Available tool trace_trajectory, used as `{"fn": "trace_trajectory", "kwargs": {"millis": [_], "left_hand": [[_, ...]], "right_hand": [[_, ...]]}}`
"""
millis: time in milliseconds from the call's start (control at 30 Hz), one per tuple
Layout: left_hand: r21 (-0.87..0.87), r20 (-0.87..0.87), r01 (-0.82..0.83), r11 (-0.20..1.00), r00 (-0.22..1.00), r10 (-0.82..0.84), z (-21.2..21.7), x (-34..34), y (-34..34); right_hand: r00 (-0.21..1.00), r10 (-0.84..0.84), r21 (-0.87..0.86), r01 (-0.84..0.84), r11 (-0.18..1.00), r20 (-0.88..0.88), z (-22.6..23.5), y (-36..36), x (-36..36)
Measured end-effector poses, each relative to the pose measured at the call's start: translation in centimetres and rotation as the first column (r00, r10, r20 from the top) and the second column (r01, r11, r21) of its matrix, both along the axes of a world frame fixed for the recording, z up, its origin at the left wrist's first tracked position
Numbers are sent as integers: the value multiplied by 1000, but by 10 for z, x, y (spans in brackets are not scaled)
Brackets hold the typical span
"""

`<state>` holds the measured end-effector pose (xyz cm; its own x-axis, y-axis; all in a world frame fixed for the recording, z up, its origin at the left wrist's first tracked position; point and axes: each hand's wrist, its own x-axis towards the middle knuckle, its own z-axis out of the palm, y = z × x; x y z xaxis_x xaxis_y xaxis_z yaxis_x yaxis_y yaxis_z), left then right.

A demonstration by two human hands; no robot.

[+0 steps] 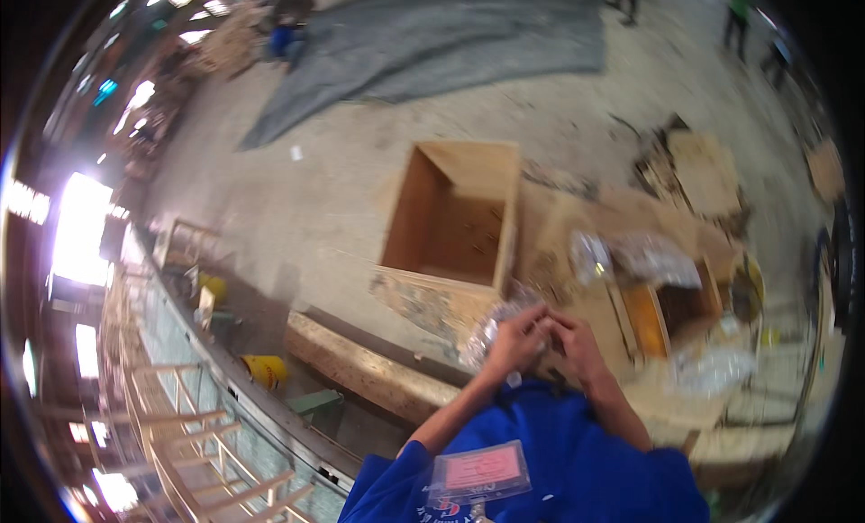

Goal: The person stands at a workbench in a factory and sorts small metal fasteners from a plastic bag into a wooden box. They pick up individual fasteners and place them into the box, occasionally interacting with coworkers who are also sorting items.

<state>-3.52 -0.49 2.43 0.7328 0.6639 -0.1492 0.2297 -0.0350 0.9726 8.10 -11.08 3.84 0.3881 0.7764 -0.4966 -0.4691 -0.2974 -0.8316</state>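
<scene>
My left hand [519,339] and my right hand [578,341] meet close in front of my body, their fingers closed and fingertips nearly touching. What they pinch is too small and blurred to make out. A clear, crinkled plastic bag [480,343] lies against my left hand; whether that hand grips it I cannot tell. Just beyond stands an open wooden box [403,226] with several small thin pieces [487,237] on its bottom. To the right of my hands is a smaller open wooden box [647,318].
Clear plastic bags [656,257] lie behind the smaller box, and another plastic bag [716,370] is nearer me. A long wooden beam [360,361] runs at left, with a yellow bucket [267,371] beyond it. A grey tarp [441,41] covers the far floor. People [739,18] stand far right.
</scene>
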Motion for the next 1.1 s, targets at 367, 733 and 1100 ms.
{"fn": "trace_trajectory", "kwargs": {"millis": [367,733,1100], "left_hand": [[-476,208,369,798,929,-305,60,20,32],[-222,134,681,698,730,-670,95,59,88],[348,-465,689,635,715,-522,-5,111,255]], "right_hand": [[972,-126,321,58,945,197,40,-19,26],[948,-239,458,122,880,208,66,12,41],[667,205,-367,109,924,717,-112,-11,-27]]}}
